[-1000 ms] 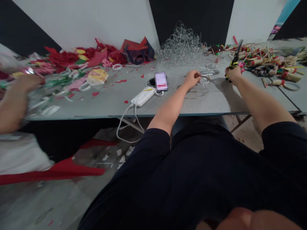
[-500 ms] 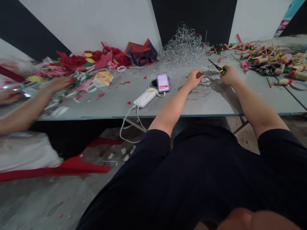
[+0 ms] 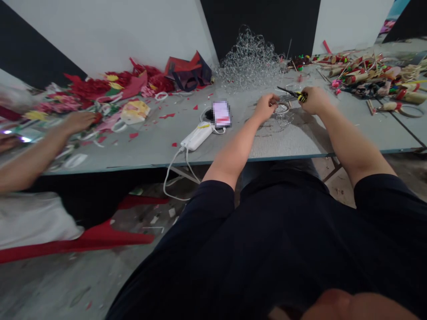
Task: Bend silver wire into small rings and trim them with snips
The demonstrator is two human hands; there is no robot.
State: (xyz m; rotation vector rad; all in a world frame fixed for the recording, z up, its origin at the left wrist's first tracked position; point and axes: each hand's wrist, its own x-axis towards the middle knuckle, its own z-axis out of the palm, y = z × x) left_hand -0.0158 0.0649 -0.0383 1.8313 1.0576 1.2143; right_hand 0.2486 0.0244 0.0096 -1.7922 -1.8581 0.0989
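Observation:
My right hand (image 3: 315, 100) is closed round the yellow-and-black handles of a pair of pliers (image 3: 302, 96). Their long dark jaws point left, above the table and past the fingers of my left hand (image 3: 266, 107). That left hand is closed in a pinch, its fingertips beside a small round dish or ring (image 3: 282, 107) with silvery bits in it. Thin grey strands lie between the two hands, but whether my left fingers hold one is too small to tell. Loose curls of silver wire (image 3: 283, 120) lie just in front of the ring.
Behind my hands rises a tangled heap of silver wire (image 3: 250, 60). A phone (image 3: 221, 114) and white power bank (image 3: 196, 137) with cables lie to the left. Bamboo pieces (image 3: 356, 79) crowd the right. Further left, a co-worker's hand (image 3: 80, 122) touches red flower material.
The view has shifted slightly, moving the scene leftward. The pliers have tilted flatter, and their tips sit closer above my left hand. Both hands stay near the ring.

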